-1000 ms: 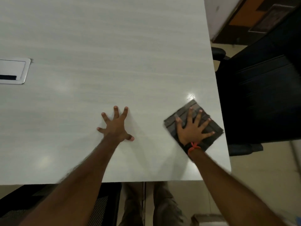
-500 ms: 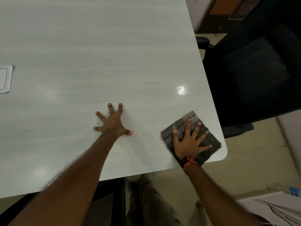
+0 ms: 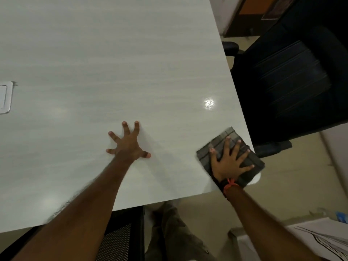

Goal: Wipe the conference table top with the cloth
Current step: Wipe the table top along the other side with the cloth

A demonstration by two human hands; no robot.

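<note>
The pale grey conference table (image 3: pixel 116 65) fills the upper left of the head view. A folded dark grey striped cloth (image 3: pixel 218 146) lies at the table's near right corner, partly overhanging the edge. My right hand (image 3: pixel 228 162) presses flat on the cloth with fingers spread, an orange thread at the wrist. My left hand (image 3: pixel 130 146) rests on the bare table top to the left of the cloth, fingers splayed, holding nothing.
A black office chair (image 3: pixel 290 81) stands close against the table's right edge. A metal cable box lid (image 3: pixel 5 97) is set in the table at far left. Another dark chair (image 3: pixel 120 240) sits under the near edge. White papers (image 3: pixel 320 240) lie lower right.
My right hand has slid the cloth toward me and to the right, down to the table's near right corner. The left hand has stayed planted on the table.
</note>
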